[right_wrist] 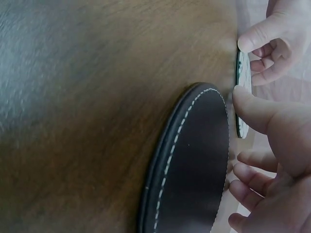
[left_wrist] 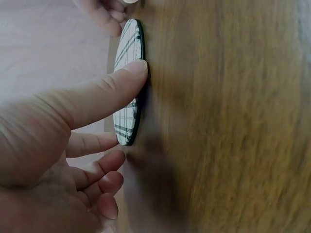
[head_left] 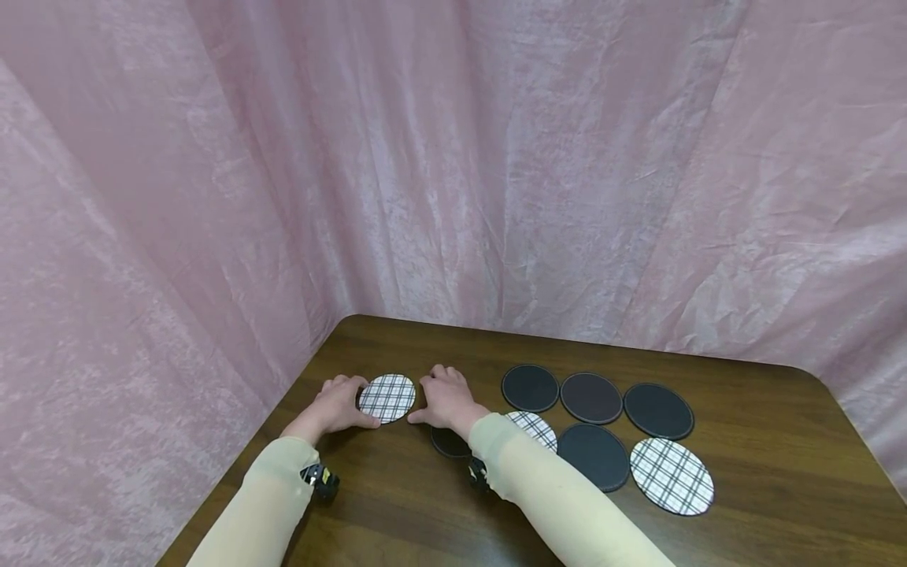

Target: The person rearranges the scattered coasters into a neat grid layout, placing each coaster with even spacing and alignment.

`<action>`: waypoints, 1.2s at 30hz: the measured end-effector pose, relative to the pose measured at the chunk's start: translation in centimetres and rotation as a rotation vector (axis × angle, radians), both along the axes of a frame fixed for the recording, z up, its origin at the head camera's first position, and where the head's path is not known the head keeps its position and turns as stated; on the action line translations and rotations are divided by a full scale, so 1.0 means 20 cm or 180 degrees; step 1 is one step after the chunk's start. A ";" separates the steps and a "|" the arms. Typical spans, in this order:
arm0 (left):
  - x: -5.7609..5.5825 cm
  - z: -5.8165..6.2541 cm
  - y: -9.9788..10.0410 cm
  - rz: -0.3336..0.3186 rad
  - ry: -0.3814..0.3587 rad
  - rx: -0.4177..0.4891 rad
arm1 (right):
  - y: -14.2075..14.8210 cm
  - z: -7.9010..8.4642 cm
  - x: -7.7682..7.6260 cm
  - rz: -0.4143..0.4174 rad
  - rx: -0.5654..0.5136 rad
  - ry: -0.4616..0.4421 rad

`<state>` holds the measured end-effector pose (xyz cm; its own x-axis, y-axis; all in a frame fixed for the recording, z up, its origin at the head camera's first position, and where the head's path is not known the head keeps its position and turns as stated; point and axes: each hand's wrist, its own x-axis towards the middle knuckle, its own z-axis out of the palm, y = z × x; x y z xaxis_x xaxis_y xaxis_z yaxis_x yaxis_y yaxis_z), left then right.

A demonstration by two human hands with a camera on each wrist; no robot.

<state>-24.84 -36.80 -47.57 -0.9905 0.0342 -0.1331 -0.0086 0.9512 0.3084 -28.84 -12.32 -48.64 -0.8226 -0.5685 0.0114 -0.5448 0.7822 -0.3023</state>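
A round white coaster with a dark plaid pattern [head_left: 386,398] is near the table's far left corner. My left hand [head_left: 341,404] holds it by its left side, the thumb on the near rim [left_wrist: 127,77] and a finger at the rim farther round. Whether the coaster lies flat or is slightly lifted I cannot tell. Just right of it is my right hand [head_left: 446,400], fingers spread and loosely bent, holding nothing; a small gap separates it from the plaid coaster in the head view. Under the right hand lies a dark brown coaster with white stitching [right_wrist: 194,155], partly hidden.
Right of my hands, black coasters [head_left: 530,387] and a dark brown one [head_left: 591,398] lie in a back row. Nearer are a plaid coaster [head_left: 533,429] partly behind my right sleeve, a black one [head_left: 594,457] and another plaid one [head_left: 671,476]. Pink curtains [head_left: 496,157] hang behind the wooden table [head_left: 772,441].
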 end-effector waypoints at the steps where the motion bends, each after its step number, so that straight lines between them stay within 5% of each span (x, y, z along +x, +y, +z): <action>1: 0.00 0.00 0.00 0.0001 -0.0006 0.0018 | 0.00 0.00 0.00 -0.0015 0.0004 0.0000; 16: 0.04 -0.02 0.05 -0.0013 0.0132 0.0344 | -0.01 0.01 0.02 -0.0132 0.0009 -0.0099; 23: 0.04 -0.10 0.02 -0.0002 0.0246 0.0510 | -0.03 0.00 0.03 -0.0154 0.0005 -0.0009; 36: 0.09 -0.03 0.08 0.0173 0.0228 0.0666 | -0.03 0.04 0.05 -0.0136 -0.0220 -0.0072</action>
